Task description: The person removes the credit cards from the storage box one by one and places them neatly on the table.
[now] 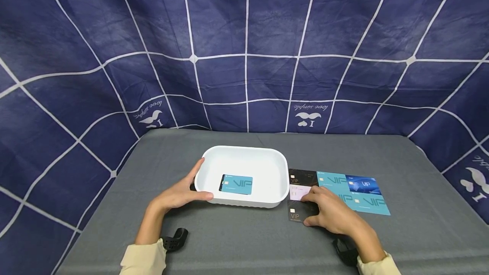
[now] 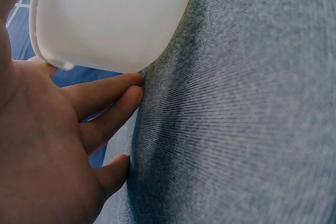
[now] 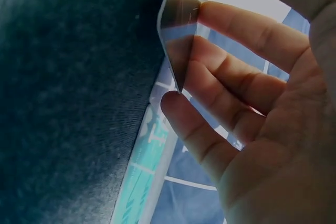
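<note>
My left hand (image 1: pixel 177 194) grips the left end of a white plastic tray (image 1: pixel 269 200), thumb at the near side and index finger at the rim. The left wrist view shows the other fingers (image 2: pixel 105 90) beside the tray's outer wall. Inside lies a teal VIP card (image 1: pixel 237 184) with a dark edge showing beneath it. To the tray's right, my right hand (image 1: pixel 332 213) pinches a black VIP card (image 1: pixel 298 211) between thumb and fingers. The right wrist view shows fingertips against a glossy card (image 3: pixel 181 19). A pink card (image 1: pixel 297 192) touches the fingers, partly hidden.
Several more VIP cards lie edge to edge on the grey cloth table (image 1: pixel 229 241): another black card (image 1: pixel 303 176), teal cards (image 1: pixel 370 203) and a blue card (image 1: pixel 363 184). A navy curtain (image 1: pixel 217 75) with white lines hangs behind the table and at both sides.
</note>
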Motion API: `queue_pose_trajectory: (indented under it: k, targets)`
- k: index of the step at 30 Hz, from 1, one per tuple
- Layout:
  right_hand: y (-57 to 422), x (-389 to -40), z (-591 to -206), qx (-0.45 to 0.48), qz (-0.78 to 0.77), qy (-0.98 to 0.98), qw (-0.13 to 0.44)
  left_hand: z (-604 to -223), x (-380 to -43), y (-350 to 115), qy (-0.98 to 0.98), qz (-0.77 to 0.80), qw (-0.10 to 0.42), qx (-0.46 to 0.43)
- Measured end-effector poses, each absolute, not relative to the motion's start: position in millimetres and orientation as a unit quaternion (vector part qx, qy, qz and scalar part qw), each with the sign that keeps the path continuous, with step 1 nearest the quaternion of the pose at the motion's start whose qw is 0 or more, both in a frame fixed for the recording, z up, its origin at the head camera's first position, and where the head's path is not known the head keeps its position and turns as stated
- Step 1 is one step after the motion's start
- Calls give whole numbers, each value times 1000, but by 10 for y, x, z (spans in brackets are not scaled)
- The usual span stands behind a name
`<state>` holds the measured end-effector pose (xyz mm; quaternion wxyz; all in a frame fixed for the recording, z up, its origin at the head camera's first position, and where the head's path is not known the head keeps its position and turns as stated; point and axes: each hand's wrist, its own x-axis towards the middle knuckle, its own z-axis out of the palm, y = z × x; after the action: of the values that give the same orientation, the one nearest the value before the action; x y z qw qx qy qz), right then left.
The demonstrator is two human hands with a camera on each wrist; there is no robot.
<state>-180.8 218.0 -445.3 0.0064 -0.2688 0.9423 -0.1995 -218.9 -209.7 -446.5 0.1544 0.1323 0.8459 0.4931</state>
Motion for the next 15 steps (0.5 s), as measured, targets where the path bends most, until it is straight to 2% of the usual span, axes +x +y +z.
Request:
queue_pose_trajectory:
  k: [15]
  targets:
    - [2175, -1769, -4444, -255, -195, 947, 13, -4451, -2182, -2102, 849, 488, 158, 128]
